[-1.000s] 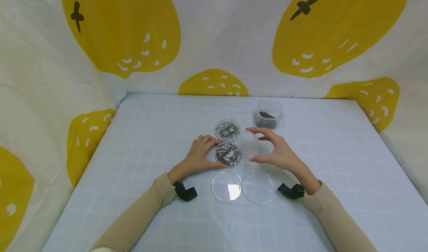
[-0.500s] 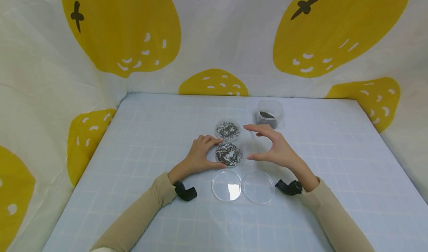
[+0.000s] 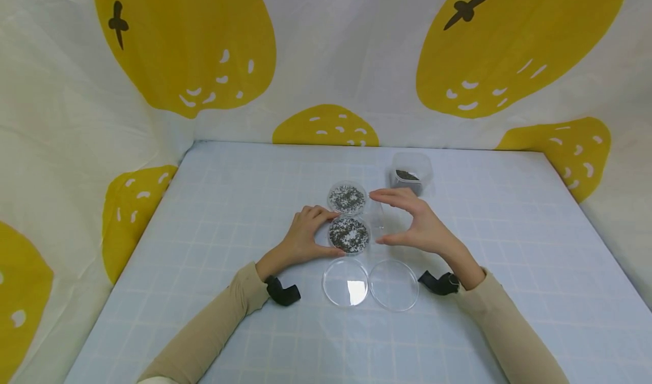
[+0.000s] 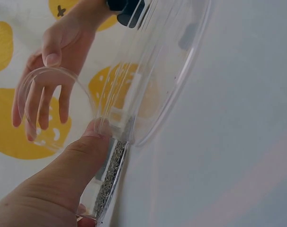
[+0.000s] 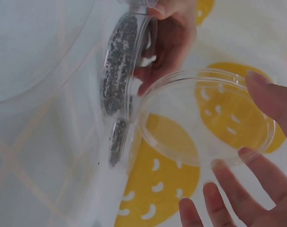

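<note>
My left hand [image 3: 305, 237] grips a clear petri dish [image 3: 348, 235] holding dark grains, thumb at its near side and fingers at its far side. Just behind stands a second petri dish [image 3: 347, 197] with similar grains. My right hand [image 3: 420, 222] pinches a clear round lid [image 5: 202, 78] by its edge, thumb opposite the fingers. The lid is tilted up, beside the gripped dish on its right; it barely shows in the head view. Two clear round pieces, one on the left [image 3: 344, 282] and one on the right [image 3: 393, 285], lie side by side in front.
A clear square tub [image 3: 410, 174], partly filled with dark grains, stands behind my right hand. The table [image 3: 244, 174] wears a pale checked cloth. A fabric backdrop [image 3: 346, 50] with yellow fruit prints rises at its back edge.
My right hand has moved left and slightly away from me with the lid, bringing it closer to the two filled dishes. My left hand has stayed on its dish.
</note>
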The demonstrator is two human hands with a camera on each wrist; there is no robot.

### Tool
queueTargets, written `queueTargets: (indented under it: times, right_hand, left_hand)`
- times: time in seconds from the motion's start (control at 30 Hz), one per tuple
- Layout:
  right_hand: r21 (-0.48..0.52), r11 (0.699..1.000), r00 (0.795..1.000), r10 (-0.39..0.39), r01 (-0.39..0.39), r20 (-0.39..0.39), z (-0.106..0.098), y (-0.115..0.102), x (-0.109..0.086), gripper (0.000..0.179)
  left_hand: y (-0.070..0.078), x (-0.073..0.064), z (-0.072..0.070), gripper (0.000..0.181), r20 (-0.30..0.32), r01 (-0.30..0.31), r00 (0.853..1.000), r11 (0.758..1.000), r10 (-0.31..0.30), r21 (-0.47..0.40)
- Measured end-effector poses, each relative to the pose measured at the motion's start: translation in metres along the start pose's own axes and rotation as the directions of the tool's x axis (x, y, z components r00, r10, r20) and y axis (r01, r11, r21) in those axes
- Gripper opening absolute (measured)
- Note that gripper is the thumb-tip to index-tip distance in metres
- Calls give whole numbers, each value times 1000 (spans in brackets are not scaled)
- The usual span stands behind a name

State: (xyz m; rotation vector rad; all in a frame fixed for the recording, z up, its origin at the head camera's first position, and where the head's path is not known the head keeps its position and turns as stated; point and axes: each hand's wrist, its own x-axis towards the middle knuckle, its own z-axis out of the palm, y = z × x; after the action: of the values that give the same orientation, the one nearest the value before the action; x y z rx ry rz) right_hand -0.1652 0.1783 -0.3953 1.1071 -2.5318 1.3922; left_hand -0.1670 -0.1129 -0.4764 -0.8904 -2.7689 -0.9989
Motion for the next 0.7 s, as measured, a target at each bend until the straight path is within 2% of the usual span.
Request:
queueTargets:
  times: [0.27, 0.7]
  right_hand:
    - [-3, 999, 999, -32, 32, 35, 0, 3, 3, 78]
    - [-35, 996, 992, -78, 82, 101, 13, 9, 13, 77]
  left_hand:
    - [-2, 0, 1, 84, -8, -11, 1000, 1000, 11, -6]
    - [-1, 0, 1, 83, -19, -29, 999, 1000, 30, 11]
